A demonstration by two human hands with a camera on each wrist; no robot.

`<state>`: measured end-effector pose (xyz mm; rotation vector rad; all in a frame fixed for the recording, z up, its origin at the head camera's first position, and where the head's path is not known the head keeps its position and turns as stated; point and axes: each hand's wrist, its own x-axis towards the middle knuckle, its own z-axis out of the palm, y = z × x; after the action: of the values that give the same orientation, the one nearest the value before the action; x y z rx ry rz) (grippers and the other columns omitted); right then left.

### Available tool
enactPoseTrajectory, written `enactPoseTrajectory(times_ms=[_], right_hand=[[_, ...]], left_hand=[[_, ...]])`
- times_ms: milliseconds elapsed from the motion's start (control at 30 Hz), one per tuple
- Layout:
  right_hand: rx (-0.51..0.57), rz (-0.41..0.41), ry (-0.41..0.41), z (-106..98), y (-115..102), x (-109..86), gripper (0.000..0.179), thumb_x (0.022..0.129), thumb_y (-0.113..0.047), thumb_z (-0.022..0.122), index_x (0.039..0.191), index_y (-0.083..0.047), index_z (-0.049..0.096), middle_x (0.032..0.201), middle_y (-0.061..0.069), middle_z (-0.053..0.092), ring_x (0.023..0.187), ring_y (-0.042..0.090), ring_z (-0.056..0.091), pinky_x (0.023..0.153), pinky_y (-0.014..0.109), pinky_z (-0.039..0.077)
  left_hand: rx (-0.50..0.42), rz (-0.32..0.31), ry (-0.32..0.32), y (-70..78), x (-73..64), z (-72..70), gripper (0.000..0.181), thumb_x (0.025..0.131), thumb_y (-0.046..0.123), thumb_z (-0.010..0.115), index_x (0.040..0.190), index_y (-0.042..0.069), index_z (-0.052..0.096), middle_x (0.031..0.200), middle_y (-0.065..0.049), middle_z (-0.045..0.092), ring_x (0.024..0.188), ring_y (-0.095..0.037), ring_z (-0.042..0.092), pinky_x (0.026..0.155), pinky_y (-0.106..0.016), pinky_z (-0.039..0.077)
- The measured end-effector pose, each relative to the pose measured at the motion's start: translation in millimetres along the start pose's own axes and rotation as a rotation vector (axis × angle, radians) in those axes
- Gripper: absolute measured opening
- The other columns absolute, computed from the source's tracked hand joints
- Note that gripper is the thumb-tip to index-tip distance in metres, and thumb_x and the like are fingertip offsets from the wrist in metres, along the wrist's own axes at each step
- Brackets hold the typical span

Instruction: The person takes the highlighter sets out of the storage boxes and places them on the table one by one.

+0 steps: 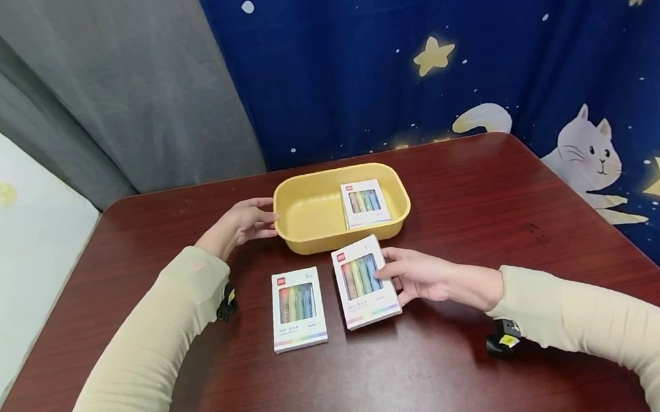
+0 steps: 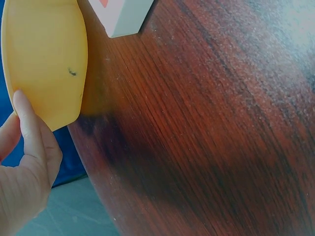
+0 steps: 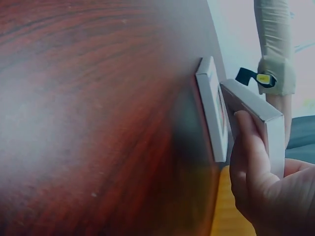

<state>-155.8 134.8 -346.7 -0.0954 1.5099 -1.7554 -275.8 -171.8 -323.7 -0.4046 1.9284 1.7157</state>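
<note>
On the dark table [image 1: 483, 205], my right hand [image 1: 424, 276] pinched a half-hidden marker box [image 1: 365, 281] — fingers curled; my left hand [image 1: 240, 225] touched the yellow tray [image 1: 308, 224], fingers relaxed.

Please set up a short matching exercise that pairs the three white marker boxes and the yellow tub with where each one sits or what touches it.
Things:
1. White cardboard marker box at the left
2. White cardboard marker box in the middle
3. White cardboard marker box farthest away
4. Yellow oval plastic tub

Places or states:
A. Lies inside the tub
B. Left hand touches its end
C. Right hand grips its edge
D. Lies flat on the dark red wooden table, untouched

Pairs: 1-D, 2-C, 3-A, 4-B
</note>
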Motion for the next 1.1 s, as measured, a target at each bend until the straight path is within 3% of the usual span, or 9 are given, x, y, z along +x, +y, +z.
enactPoseTrajectory(times_ms=[200, 567, 767, 1100], right_hand=[[0.027, 0.028, 0.001, -1, 9, 5.9, 0.042, 0.091, -0.001, 0.043, 0.130, 0.002, 0.027, 0.096, 0.011, 0.063, 0.087, 0.023, 0.063, 0.076, 0.047, 0.054], [0.016, 0.048, 0.013, 3, 18, 17.1, 0.038, 0.093, -0.001, 0.041, 0.128, 0.003, 0.028, 0.095, 0.013, 0.062, 0.087, 0.024, 0.062, 0.076, 0.049, 0.054], [0.009, 0.048, 0.009, 6, 20, 20.7, 0.037, 0.093, 0.000, 0.040, 0.128, 0.005, 0.028, 0.099, 0.015, 0.061, 0.090, 0.024, 0.061, 0.079, 0.049, 0.053], [-0.160, 0.070, 0.000, 7, 19, 21.3, 0.041, 0.091, 0.001, 0.041, 0.128, 0.011, 0.028, 0.099, 0.019, 0.061, 0.079, 0.022, 0.062, 0.074, 0.046, 0.055]], left_hand=[[0.004, 0.002, -0.004, 0.7, 0.7, 0.8, 0.060, 0.091, 0.001, 0.050, 0.145, 0.014, 0.025, 0.103, -0.012, 0.049, 0.066, -0.011, 0.060, 0.064, -0.025, 0.057], [0.008, 0.004, -0.007, 1.0, 1.2, -0.9, 0.060, 0.092, 0.001, 0.050, 0.145, 0.013, 0.025, 0.094, -0.009, 0.053, 0.066, -0.013, 0.063, 0.064, -0.025, 0.057], [0.010, 0.000, -0.001, 0.1, 0.7, -0.5, 0.059, 0.092, 0.001, 0.050, 0.144, 0.014, 0.026, 0.099, -0.011, 0.052, 0.067, -0.013, 0.063, 0.063, -0.025, 0.057], [0.028, -0.002, 0.002, 0.6, 1.7, -0.7, 0.059, 0.091, 0.001, 0.051, 0.144, 0.014, 0.027, 0.120, -0.017, 0.047, 0.069, -0.014, 0.064, 0.063, -0.024, 0.057]])
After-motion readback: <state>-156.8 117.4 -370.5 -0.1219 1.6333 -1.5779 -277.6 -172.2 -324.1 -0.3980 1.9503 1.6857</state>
